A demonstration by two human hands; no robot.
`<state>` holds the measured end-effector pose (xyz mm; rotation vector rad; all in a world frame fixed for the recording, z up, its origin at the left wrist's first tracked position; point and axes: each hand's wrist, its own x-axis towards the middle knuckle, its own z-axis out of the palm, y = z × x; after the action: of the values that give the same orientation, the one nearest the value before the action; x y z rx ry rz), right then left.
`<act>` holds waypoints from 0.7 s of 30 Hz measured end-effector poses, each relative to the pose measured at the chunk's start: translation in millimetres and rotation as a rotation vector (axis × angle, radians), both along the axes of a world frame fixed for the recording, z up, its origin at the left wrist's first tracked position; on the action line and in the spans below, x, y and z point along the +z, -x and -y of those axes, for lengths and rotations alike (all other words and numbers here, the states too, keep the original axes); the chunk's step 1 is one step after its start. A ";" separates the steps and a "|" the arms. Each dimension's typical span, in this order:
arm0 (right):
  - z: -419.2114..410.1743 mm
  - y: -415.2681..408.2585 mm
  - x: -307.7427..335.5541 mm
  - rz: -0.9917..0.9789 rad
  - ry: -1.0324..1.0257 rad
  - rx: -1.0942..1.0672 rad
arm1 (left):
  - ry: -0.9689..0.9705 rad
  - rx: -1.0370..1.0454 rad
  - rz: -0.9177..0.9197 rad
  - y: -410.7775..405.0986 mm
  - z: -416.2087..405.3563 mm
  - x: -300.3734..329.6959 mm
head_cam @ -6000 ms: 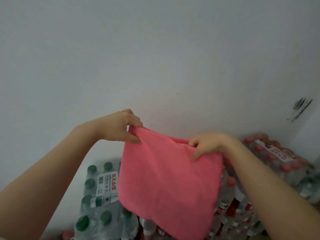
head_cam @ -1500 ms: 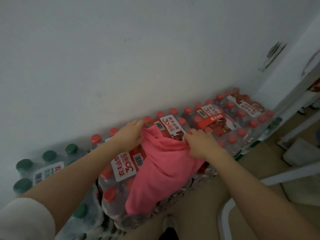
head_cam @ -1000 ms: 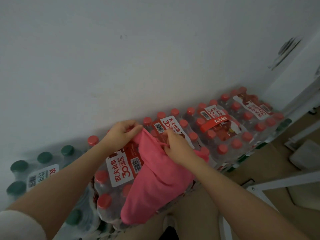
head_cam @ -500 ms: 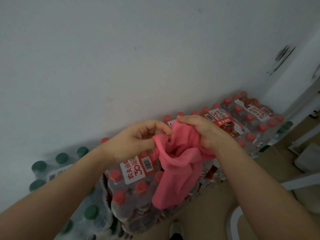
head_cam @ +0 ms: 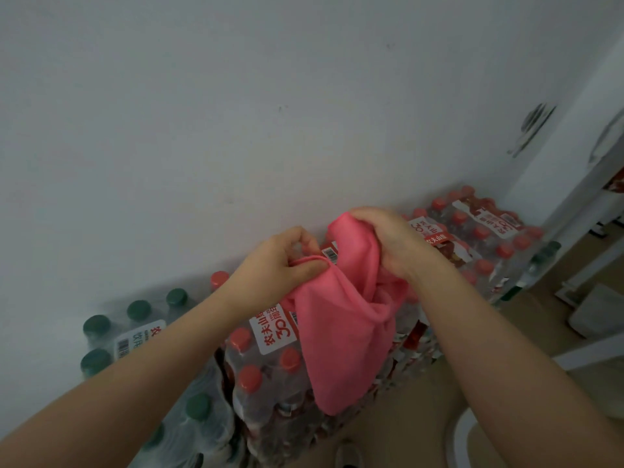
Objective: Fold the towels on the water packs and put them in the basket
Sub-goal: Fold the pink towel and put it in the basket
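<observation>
Left hand (head_cam: 280, 256): pinches one edge of the pink towel (head_cam: 344, 319).
Right hand (head_cam: 391, 241): grips the bunched upper part of the towel.
Towel: hangs crumpled over the red-capped water packs (head_cam: 266, 363).
Green-capped water pack (head_cam: 135, 332): left, against the white wall (head_cam: 236, 113).

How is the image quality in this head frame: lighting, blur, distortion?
Head view: dim, flat light with a grey cast on the wall; no glare; pink towel and both hands sharp enough; wide-angle bending tilts the red-capped water packs; green-capped bottles look soft.
</observation>
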<state>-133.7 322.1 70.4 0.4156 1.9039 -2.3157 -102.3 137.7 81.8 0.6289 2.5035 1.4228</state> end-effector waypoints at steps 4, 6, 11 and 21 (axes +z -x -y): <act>8.8 -9.0 -5.0 -0.150 -0.253 0.075 | -0.016 -0.044 0.208 -5.7 0.4 -8.5; 13.4 -13.2 -6.2 -0.222 -0.313 0.054 | -0.151 -0.132 0.361 -9.5 4.9 -8.8; 33.2 -32.9 -8.7 -0.385 -0.215 0.083 | -0.398 0.007 0.370 -15.2 11.2 -12.7; 45.8 -45.3 -11.4 -0.324 -0.173 0.280 | -0.213 0.222 0.146 -12.3 6.9 -9.2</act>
<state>-88.4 276.3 58.9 -0.2172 2.1481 -2.1445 -90.0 130.8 72.6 0.2734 2.3861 1.7614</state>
